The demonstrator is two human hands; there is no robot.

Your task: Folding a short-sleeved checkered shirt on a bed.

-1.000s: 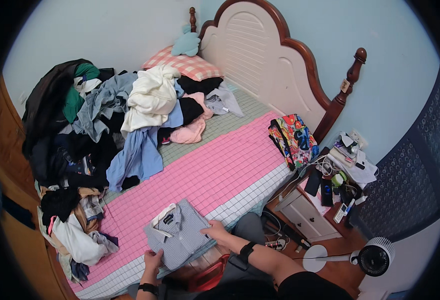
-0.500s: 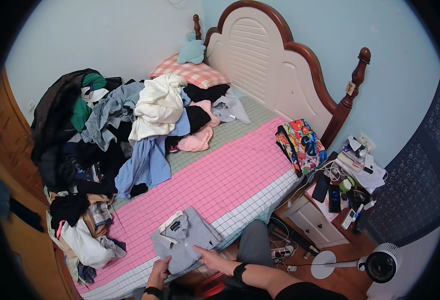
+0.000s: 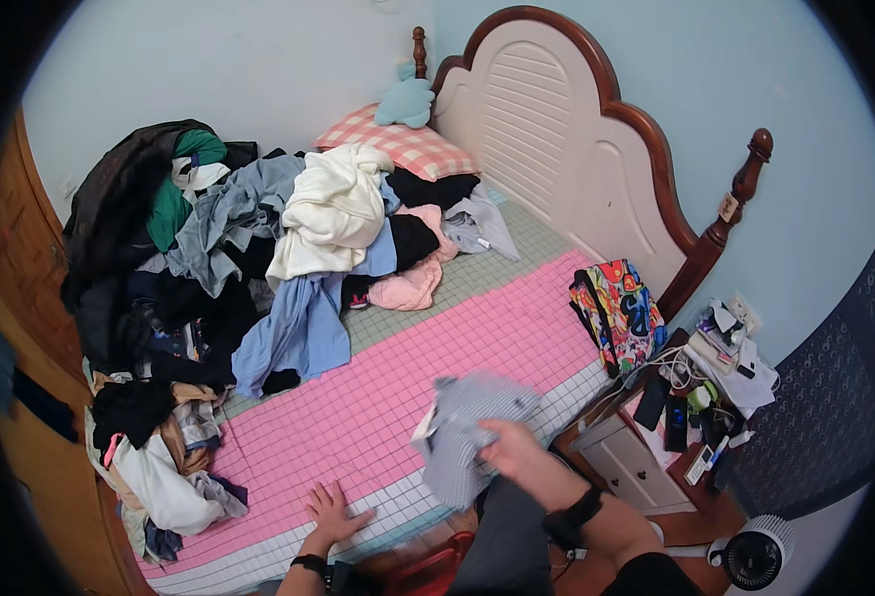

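A grey-blue checked shirt [image 3: 467, 412], folded and slightly blurred by motion, is in the grip of my right hand [image 3: 515, 452] near the front edge of the bed. Its pale collar side points left. My left hand [image 3: 330, 512] rests on the striped bed cover [image 3: 358, 422] with its fingers spread and nothing in them. Towards the far right of the bed lies a folded, brightly patterned garment [image 3: 621, 313].
A big heap of clothes [image 3: 333, 214] covers the bed's left and back, with a smaller pile [image 3: 164, 467] nearer. Right of the bed, a cluttered nightstand [image 3: 636, 457] stands behind a white fan [image 3: 755, 551]. A checked pillow [image 3: 427, 149] lies by the headboard [image 3: 527, 109].
My right hand has lifted the shirt and carried it to the right. The left hand has let go of it and now lies flat on the bed. The view has shifted slightly.
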